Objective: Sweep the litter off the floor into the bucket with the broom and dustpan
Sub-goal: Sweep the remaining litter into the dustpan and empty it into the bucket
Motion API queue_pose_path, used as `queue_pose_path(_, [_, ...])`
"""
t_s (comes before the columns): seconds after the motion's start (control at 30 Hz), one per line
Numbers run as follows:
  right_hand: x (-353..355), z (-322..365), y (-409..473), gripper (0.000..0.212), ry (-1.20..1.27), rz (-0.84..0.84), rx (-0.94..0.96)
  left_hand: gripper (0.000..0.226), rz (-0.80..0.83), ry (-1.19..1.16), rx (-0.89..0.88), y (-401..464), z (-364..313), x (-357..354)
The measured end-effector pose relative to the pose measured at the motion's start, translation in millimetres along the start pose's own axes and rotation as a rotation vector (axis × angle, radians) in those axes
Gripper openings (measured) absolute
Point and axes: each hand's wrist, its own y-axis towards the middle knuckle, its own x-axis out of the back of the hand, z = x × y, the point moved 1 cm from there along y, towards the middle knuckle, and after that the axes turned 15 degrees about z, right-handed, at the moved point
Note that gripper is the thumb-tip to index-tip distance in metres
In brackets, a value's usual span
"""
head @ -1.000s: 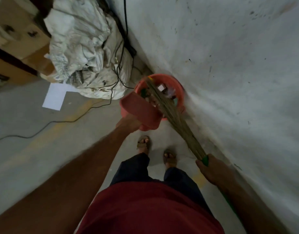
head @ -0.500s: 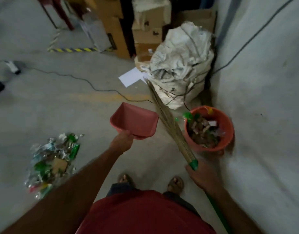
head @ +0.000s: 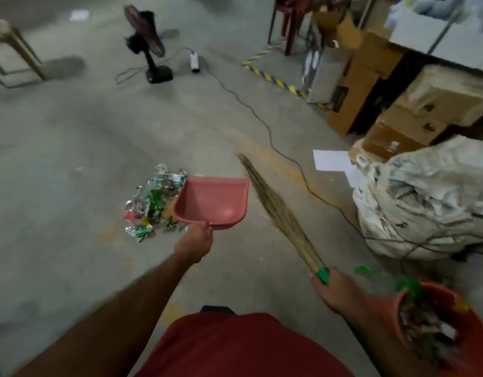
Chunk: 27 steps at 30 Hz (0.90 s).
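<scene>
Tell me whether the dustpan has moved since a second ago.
Yes. The dustpan, in the left hand, was tipped over the bucket; now it is held away from the bucket, to its left, beside the litter pile.

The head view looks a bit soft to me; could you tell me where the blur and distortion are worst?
Head view: dim, flat light. Motion blur smears the bucket, the fan and the boxes. The dustpan and litter pile stay readable. Wide-angle bending shows toward the edges.
</scene>
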Motion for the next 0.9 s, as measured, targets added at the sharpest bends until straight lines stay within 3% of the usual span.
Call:
queue_pose_path(0.3, [-17, 152, 79, 0.041, -0.216, 0.203, 0.076, 0.030, -0.029, -0.191, 0.316, -6, 167, 76])
queue_pose_path(0.43, [-7, 208, 127, 0.041, -0.371, 0.199, 0.089, 0.032, -0.086, -0.246, 0.349, 4, 206, 81])
queue_pose_path(0.67, [6, 307, 259, 0.052, -0.558, 0.203, 0.060, 0.038, -0.091, -0.372, 0.514, 70, 232, 84])
queue_pose_path(0.9, [30, 374, 403, 0.056, -0.588, 0.341, 0.019, 0.018, -0.152, -0.522, 0.686, 154, 205, 92])
